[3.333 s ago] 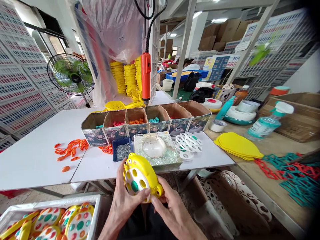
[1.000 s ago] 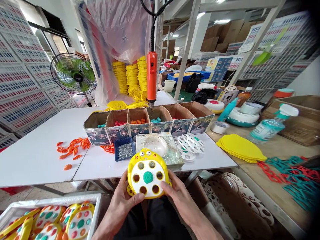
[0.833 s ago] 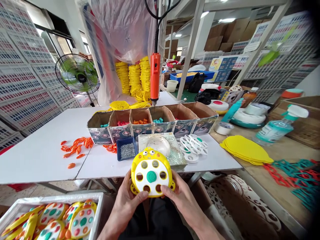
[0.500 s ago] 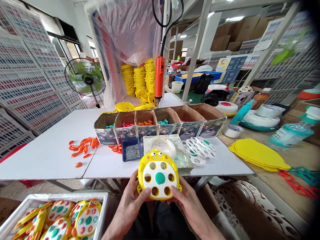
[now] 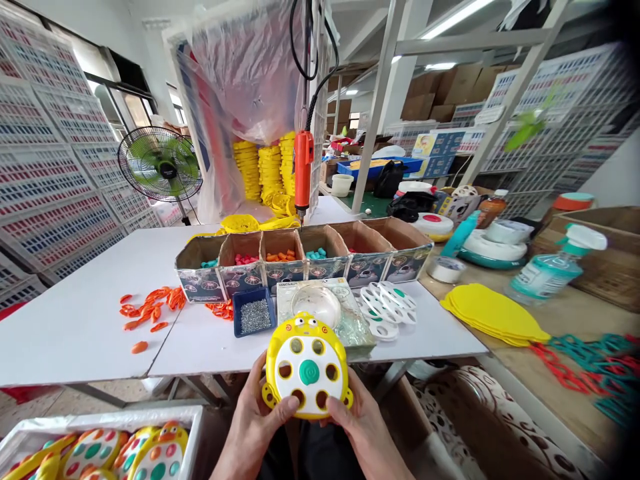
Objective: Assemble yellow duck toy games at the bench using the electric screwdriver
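I hold a yellow round toy (image 5: 306, 367) upright in front of me with both hands. Its white face has a green swirl button in the middle and several empty round holes around it. My left hand (image 5: 253, 420) grips its lower left edge, thumb on the white face. My right hand (image 5: 356, 427) grips its lower right edge from below. Just beyond the toy on the white table (image 5: 75, 320) lie a clear plastic dome (image 5: 316, 304) on a packet and a small blue tray of screws (image 5: 255, 315).
A row of cardboard compartments (image 5: 300, 257) holds coloured buttons. An orange electric screwdriver (image 5: 301, 170) hangs above them. White perforated discs (image 5: 387, 303), loose orange pieces (image 5: 150, 307), yellow foam shapes (image 5: 493, 313), a spray bottle (image 5: 550, 270). A white bin of finished toys (image 5: 105, 447) sits lower left.
I turned the toy from its side so its white face points at me, and both hands now hold it lower. My view shifted about.
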`<state>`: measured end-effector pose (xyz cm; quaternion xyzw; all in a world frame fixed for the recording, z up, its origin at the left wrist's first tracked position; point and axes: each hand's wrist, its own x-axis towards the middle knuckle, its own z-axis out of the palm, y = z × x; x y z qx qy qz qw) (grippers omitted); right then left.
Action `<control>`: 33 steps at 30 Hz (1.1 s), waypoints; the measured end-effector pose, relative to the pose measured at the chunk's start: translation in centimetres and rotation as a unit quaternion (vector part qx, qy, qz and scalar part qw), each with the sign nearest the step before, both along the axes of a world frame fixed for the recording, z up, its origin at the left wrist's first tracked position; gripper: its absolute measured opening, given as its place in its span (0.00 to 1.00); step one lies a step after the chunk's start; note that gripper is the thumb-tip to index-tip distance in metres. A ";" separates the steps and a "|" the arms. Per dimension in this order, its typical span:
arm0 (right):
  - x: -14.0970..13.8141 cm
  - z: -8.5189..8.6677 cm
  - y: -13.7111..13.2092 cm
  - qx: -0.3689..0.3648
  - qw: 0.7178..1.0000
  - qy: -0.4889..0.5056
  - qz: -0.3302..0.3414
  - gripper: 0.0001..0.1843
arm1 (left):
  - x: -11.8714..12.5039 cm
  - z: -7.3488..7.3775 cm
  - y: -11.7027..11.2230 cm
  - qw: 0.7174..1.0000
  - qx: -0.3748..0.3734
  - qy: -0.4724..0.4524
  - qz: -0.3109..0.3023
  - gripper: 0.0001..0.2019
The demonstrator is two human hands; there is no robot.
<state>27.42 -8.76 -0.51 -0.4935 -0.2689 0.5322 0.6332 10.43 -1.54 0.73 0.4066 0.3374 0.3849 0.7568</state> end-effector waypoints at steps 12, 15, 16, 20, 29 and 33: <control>-0.1 -1.8 -1.0 -0.006 0.997 -0.038 -0.065 0.32 | 1.4 1.6 -0.4 1.000 0.008 -0.018 -0.007 0.43; -0.4 -2.3 -0.9 -0.004 0.997 0.013 -0.082 0.34 | 1.3 1.5 -0.3 0.999 -0.016 -0.039 -0.009 0.45; -0.5 -2.5 -0.9 -0.006 0.995 0.038 -0.088 0.36 | 1.3 1.3 -0.2 0.999 -0.025 -0.044 -0.008 0.44; -1.1 -3.9 -0.7 -0.011 0.990 0.106 -0.093 0.40 | 2.1 0.8 -0.6 0.997 -0.041 -0.052 0.031 0.31; -3.2 -4.8 -0.4 -0.011 0.986 0.041 -0.164 0.46 | 2.6 1.0 -0.9 0.987 -0.110 -0.072 0.089 0.29; -3.0 -4.3 -0.3 -0.008 0.988 0.018 -0.154 0.41 | 2.3 -0.1 -0.4 0.983 -0.125 -0.083 0.106 0.30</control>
